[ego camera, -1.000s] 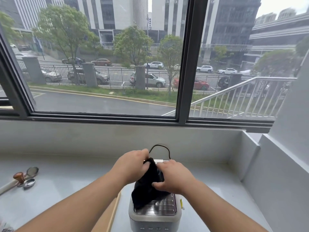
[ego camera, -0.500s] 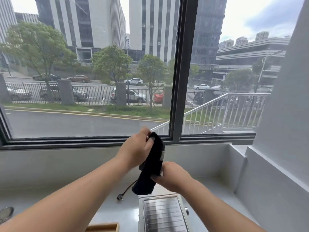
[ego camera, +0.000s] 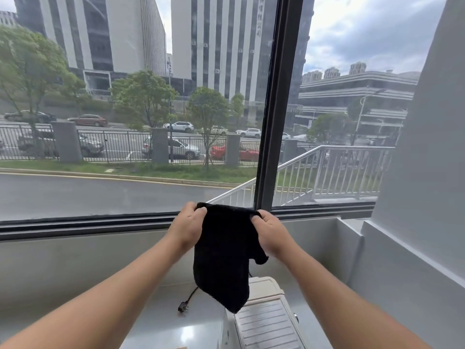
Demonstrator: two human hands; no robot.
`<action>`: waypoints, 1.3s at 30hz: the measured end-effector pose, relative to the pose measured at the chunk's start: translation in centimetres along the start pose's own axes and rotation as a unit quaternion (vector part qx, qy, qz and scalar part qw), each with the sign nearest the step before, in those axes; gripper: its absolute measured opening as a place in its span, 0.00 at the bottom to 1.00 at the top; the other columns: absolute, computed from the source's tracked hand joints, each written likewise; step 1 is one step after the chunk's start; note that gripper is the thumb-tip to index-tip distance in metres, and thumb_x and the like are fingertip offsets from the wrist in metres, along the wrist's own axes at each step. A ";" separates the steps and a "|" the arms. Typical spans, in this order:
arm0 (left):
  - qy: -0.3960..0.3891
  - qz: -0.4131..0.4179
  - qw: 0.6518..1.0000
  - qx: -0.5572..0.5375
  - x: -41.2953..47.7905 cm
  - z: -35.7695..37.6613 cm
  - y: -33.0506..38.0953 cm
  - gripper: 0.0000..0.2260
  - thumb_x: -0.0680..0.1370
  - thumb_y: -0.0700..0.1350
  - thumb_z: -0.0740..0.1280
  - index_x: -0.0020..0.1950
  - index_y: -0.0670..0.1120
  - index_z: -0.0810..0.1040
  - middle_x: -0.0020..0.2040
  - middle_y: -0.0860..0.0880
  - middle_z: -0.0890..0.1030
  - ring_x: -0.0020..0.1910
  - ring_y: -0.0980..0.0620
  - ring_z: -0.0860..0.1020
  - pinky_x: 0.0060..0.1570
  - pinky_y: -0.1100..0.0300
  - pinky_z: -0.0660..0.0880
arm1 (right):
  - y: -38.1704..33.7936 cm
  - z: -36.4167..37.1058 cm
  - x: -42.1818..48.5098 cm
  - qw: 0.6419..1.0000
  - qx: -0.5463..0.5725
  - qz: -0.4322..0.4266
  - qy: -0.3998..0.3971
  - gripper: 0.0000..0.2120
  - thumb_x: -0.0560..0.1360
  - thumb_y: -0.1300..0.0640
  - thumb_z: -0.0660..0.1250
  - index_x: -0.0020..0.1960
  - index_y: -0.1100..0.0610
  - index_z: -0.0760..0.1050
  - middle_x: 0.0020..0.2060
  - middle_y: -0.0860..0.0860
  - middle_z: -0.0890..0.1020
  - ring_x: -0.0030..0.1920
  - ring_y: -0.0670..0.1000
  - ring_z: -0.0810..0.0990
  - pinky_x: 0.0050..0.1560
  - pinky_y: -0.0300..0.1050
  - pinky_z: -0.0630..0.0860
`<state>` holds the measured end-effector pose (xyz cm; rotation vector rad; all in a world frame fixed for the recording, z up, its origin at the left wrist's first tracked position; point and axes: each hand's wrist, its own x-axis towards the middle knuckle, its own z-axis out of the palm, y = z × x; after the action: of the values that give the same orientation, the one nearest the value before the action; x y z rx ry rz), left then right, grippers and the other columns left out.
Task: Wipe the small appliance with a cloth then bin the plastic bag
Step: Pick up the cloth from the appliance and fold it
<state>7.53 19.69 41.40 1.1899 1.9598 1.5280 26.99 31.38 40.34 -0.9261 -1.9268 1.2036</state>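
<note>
A black cloth hangs spread out in the air in front of the window. My left hand pinches its upper left corner and my right hand pinches its upper right corner. Below the cloth, at the bottom edge of the view, stands the small appliance, cream-coloured with a ribbed metal top. Its lower part is cut off by the frame. Its black cord and plug lie on the counter to its left. No plastic bag is in view.
The grey counter runs under a wide window with a dark frame post. A grey wall with a slanted ledge closes off the right side. A corner of something wooden shows at the bottom edge.
Both hands lifted the bunched cloth off the appliance's top, raised it and pulled it apart so it now hangs open. The view has tilted up toward the window.
</note>
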 end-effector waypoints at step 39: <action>-0.007 -0.112 0.959 -0.260 -0.7 9.1 2.2 0.10 0.83 0.49 0.66 0.57 0.45 0.82 0.52 0.39 0.87 0.52 0.38 0.86 0.45 0.46 0.85 | 3.5 -5.9 0.2 0.918 0.275 0.223 -0.177 0.60 0.53 0.08 0.52 0.67 0.48 0.83 0.66 0.57 0.84 0.65 0.61 0.83 0.66 0.64 0.79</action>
<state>15.36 24.67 40.23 0.7277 1.4802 1.7508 32.57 35.27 39.15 -0.8978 -1.5086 2.1718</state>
